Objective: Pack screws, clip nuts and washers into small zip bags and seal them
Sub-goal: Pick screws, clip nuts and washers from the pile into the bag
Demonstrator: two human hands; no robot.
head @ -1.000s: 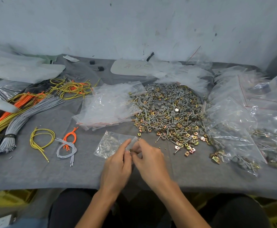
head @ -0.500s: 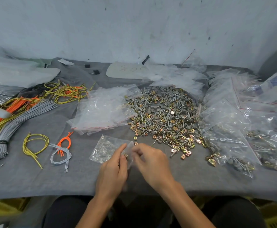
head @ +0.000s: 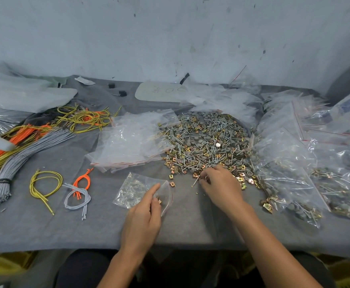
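Observation:
A small clear zip bag (head: 135, 191) lies on the grey cloth at centre front, partly filled with hardware. My left hand (head: 144, 217) pinches the bag's open mouth at its right end, forefinger stretched over the plastic. A big loose pile of screws, brass clip nuts and grey washers (head: 206, 145) spreads behind it. My right hand (head: 219, 187) reaches into the pile's near edge, and its curled fingers pinch a screw (head: 195, 180) that sticks out to the left.
A stack of empty zip bags (head: 132, 140) lies left of the pile. Filled bags (head: 294, 177) heap up on the right. Yellow, orange and grey cable ties (head: 45, 183) and bundles (head: 24, 146) occupy the left. The table's front edge (head: 86, 244) is close to me.
My right hand has left the bag's mouth and moved right and forward to the edge of the pile, where it picks up a screw. My left hand stays on the bag.

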